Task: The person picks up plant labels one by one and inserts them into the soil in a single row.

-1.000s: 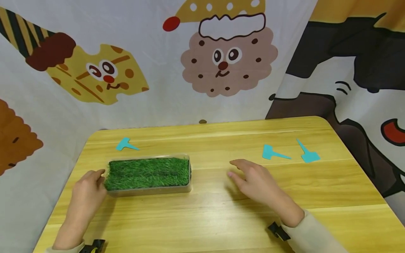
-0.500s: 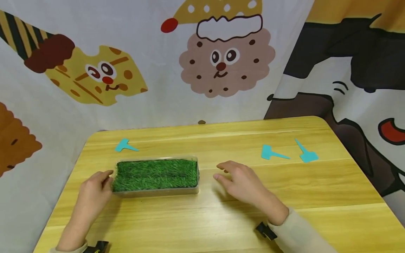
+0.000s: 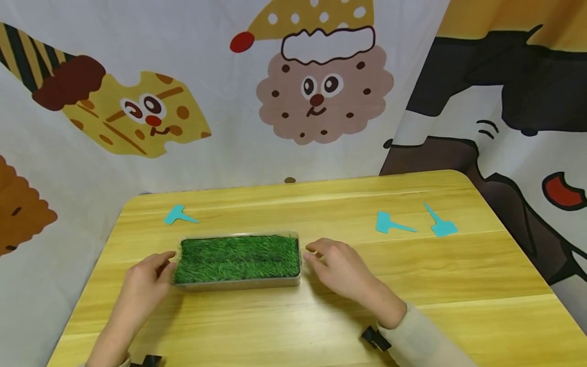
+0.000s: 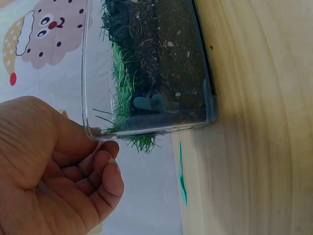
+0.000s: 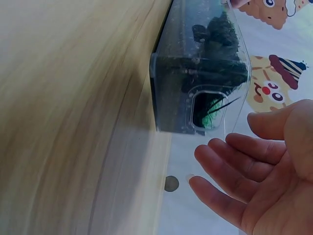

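Note:
A long clear plastic box (image 3: 238, 285) sits on the table, topped with green grass-like turf (image 3: 238, 259). Dark soil (image 4: 171, 44) shows through its side in the left wrist view. My left hand (image 3: 147, 280) is at the box's left end, thumb tip at the rim and the other fingers curled just outside the wall. Close to the right end, my right hand (image 3: 341, 270) has its fingers loosely bent and holds nothing. In the right wrist view a gap shows between that hand's fingers (image 5: 230, 181) and the box end, where a rounded opening (image 5: 208, 111) reveals grass.
One turquoise T-shaped tag (image 3: 180, 216) lies behind the box at the left. Two similar turquoise tags, one (image 3: 390, 223) beside the other (image 3: 441, 224), lie at the right. A cartoon-printed curtain (image 3: 229, 163) hangs right behind the wooden table (image 3: 257, 331).
The box has slid to the right along with my left hand. My right hand has moved left, towards the box's right end. The tags have stayed where they lay.

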Available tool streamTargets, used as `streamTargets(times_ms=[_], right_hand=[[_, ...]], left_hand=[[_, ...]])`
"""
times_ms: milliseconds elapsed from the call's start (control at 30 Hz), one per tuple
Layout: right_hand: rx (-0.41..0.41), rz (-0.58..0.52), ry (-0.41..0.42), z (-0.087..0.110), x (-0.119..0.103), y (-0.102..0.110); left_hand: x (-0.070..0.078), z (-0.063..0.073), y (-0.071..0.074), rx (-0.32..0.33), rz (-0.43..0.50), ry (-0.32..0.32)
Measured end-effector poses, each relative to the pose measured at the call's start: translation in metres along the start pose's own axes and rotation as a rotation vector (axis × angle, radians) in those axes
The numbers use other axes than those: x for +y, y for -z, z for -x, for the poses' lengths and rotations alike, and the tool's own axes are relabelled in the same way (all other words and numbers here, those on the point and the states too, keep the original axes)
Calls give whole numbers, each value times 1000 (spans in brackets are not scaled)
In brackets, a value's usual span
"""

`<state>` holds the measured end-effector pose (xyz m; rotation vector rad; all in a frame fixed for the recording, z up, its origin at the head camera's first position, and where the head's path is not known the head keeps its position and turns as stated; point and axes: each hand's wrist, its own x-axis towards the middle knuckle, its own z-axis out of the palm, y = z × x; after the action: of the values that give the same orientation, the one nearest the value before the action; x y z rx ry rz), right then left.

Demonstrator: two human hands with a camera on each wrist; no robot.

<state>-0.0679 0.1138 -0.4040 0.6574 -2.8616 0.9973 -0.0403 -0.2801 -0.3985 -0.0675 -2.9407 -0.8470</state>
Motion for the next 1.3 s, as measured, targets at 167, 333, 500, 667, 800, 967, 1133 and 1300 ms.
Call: streamTargets(times_ms=[167,333,500,667,800,967,1133,1300], right_hand=[[20,-6,5,0,0,-1],[18,-10,-2,0,2,-1],[25,-19,-1,1,5,2],[14,-45,16,2,8,7],[-2,-59,16,3,10,11],[-35,-83,-21,5,13,17],[-61,-114,-74,9,17,24],[-75,-137,-105,13,21,31]], left_hand=[[6,0,-1,-19,32,20],[12,-1,-4,-30,56,35],[17,-2,-5,-47,66,51],[20,-1,-5,-68,80,77],[23,-2,-6,-72,106,75],[27,-2,-8,-78,145,66],[31,-2,-11,-84,181,72],[38,-2,-14,-88,215,66]])
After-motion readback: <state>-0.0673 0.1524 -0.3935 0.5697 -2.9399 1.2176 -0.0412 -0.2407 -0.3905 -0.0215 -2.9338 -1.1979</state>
